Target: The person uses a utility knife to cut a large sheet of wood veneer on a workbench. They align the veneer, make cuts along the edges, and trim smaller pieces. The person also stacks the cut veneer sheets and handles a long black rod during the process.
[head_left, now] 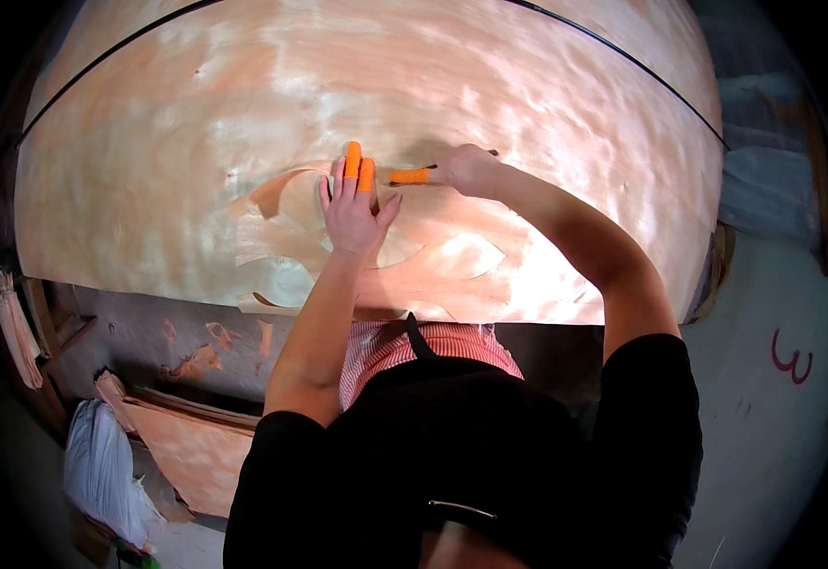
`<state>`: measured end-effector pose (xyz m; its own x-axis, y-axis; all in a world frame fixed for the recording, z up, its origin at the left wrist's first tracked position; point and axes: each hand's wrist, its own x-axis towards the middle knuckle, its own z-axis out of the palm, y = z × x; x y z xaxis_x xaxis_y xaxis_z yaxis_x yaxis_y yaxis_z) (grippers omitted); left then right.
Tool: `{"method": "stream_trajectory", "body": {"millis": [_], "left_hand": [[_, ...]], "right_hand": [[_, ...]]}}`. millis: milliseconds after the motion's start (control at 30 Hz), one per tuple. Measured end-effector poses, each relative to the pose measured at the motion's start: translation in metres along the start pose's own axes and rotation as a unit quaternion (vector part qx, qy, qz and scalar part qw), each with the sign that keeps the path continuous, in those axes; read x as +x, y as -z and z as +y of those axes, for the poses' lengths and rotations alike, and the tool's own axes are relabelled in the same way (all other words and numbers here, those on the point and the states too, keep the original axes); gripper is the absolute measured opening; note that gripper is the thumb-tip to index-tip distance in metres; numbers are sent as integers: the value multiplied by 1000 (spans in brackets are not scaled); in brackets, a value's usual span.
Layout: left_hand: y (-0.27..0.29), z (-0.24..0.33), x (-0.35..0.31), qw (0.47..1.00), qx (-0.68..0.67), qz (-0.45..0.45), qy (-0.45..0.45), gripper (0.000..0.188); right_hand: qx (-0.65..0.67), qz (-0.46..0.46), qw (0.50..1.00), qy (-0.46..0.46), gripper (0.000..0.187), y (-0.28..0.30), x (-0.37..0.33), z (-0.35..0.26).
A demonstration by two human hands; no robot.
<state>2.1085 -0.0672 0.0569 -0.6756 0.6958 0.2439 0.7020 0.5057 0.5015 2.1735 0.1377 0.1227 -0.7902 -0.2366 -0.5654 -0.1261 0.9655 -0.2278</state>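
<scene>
A broad, pale sheet of wood veneer (148, 180) lies spread in front of me. On it rests a smaller, pinkish piece of veneer (414, 284) with curved, torn-looking openings. My left hand (352, 213) presses flat on this piece with its fingers apart; orange wraps cover two fingers. Just right of it, my right hand (466, 171) is closed round a slim dark tool (494, 153), mostly hidden in the grip. One orange-wrapped finger points left along it, toward my left hand. Whether the tool is a knife cannot be made out. A curled brown strip (276, 190) lies left of my left hand.
Two black cords (125, 43) cross the far part of the veneer. Below its near edge, scraps (196, 363) lie on the grey floor. At lower left stand stacked veneer sheets (191, 441) beside a whitish plastic bag (101, 474). Clear plastic sheeting (765, 180) hangs at right.
</scene>
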Motion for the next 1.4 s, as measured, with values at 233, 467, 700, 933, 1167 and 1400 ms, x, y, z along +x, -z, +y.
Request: {"method": "stream_trajectory", "body": {"millis": [233,467,700,933,1167,1400], "left_hand": [[-5,0,-1,999,53,-6,3,63],[-4,2,0,997,74,-5,-15,64],[-7,3,2,993,103,21,-58,62],[-8,5,0,992,121,-10,-29,63],[-8,4,1,991,124,3,-51,63],[-2,0,-2,992,112,28,-51,65]], "right_hand": [[273,57,886,-370,36,-102,-73,-36],[192,75,900,-384,52,-150,-91,-102],[213,100,893,-384,65,-157,-92,-103],[366,338,773,-392,52,-157,-127,-63],[294,447,740,-408,61,-152,-131,9],[302,443,763,-360,57,-76,-161,-53]]}}
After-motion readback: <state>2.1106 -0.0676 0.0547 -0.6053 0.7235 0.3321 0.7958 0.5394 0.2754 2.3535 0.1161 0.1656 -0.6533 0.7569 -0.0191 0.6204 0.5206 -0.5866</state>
